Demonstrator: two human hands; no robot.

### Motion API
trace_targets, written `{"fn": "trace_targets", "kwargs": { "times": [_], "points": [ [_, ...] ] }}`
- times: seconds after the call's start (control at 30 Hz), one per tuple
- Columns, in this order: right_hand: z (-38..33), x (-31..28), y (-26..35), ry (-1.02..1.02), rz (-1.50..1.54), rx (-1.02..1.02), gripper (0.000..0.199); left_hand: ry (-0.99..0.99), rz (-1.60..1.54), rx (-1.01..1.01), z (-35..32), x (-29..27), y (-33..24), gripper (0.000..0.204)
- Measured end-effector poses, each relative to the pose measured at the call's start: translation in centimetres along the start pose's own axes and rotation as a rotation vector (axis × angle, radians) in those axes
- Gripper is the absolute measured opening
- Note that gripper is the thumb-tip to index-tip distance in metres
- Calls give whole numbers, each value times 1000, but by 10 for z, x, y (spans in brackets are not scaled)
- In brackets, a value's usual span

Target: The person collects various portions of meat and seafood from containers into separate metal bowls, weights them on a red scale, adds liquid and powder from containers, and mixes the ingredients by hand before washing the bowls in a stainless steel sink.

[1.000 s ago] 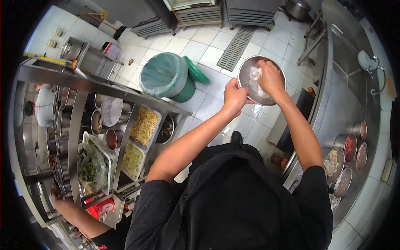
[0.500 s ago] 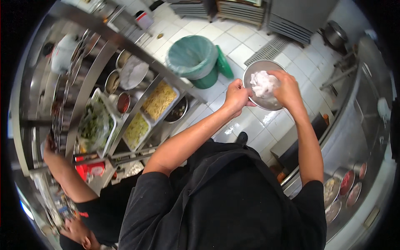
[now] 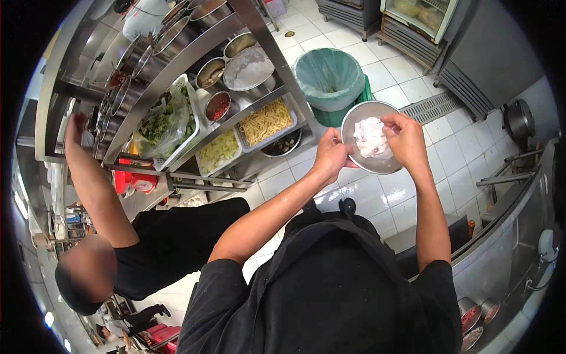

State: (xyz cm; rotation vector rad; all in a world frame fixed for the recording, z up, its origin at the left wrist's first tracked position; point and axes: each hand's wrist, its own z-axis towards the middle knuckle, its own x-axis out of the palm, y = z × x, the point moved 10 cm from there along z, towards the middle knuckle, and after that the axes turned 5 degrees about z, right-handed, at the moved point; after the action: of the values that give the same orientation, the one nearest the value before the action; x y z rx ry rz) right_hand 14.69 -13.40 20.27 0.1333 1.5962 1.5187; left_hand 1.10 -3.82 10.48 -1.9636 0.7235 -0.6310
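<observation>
A round metal bowl [image 3: 382, 167] is held up in front of me, above the tiled floor. In it lies a heap of white, wet-looking pieces of food [image 3: 370, 137] whose kind I cannot make out. My left hand [image 3: 332, 156] grips the bowl's left rim, thumb uppermost and fingers curled beneath. From the right, my right hand [image 3: 405, 141] reaches over the rim, its bent fingers closed at the edge of the white pieces. The tips of those fingers are partly hidden, so what they pinch is unclear.
Beyond the bowl stands a green lined bin [image 3: 329, 74]. At left, a steel rack [image 3: 283, 53] carries noodles [image 3: 265, 122], chopped cabbage [image 3: 219, 150] and leafy greens [image 3: 171, 121]. A co-worker [image 3: 171, 242] reaches into it. A steel counter [image 3: 501, 248] runs along the right.
My view has swung, so rack, bin and co-worker appear farther right. The bowl sits slightly lower in the picture. My right hand has drawn from over the food to its right edge, fingers more bent.
</observation>
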Motion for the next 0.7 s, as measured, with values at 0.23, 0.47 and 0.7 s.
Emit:
{"fn": "trace_targets", "kwargs": {
  "times": [0.23,0.47,0.7],
  "points": [
    [36,34,27,9,38,-136,24,-111,-61,-6,-2,-46,-1,24],
    [83,72,18,3,105,-64,24,-127,-42,2,19,-97,-1,24],
    [28,-31,-63,-417,299,136,19,27,211,-42,50,-42,3,34]
  ]
}}
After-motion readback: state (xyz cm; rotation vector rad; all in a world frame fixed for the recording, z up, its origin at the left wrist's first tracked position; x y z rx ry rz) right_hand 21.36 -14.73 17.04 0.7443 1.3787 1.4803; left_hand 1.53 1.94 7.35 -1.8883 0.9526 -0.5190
